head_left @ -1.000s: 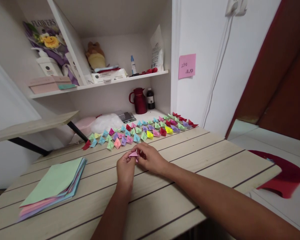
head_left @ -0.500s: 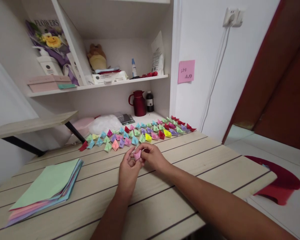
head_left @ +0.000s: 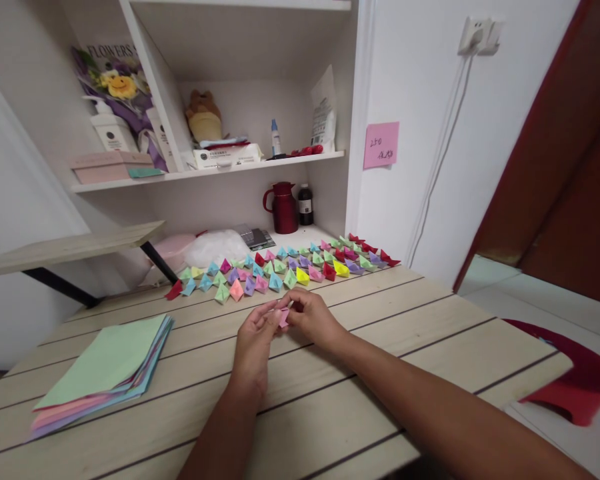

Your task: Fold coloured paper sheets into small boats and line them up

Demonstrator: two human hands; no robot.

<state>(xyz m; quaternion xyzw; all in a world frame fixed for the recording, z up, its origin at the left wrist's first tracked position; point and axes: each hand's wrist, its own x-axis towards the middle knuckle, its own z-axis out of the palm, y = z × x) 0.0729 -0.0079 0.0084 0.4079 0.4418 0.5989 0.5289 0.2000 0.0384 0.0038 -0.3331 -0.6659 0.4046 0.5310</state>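
Between my two hands is a small pink folded paper (head_left: 283, 318), pinched by the fingers of both. My left hand (head_left: 254, 337) grips its left side, with the thumb on the near face. On the other side my right hand (head_left: 314, 318) holds it between bent fingers and thumb, which partly cover it. Just beyond the hands stand rows of small folded paper boats in many colours, among them a yellow boat (head_left: 303, 276), a blue boat (head_left: 275, 283) and an orange-pink boat (head_left: 237, 290).
A stack of coloured paper sheets (head_left: 105, 360), green on top, lies on the slatted table (head_left: 195, 407) at the left. Behind the boats are a clear plastic bag (head_left: 215, 248) and a dark red jug (head_left: 285, 208). A red stool (head_left: 570, 373) stands on the floor at right.
The view has shifted slightly, so the scene sits further right. My left thumb has moved up over the pink paper, which now shows less of its face. Both hands still hold it.
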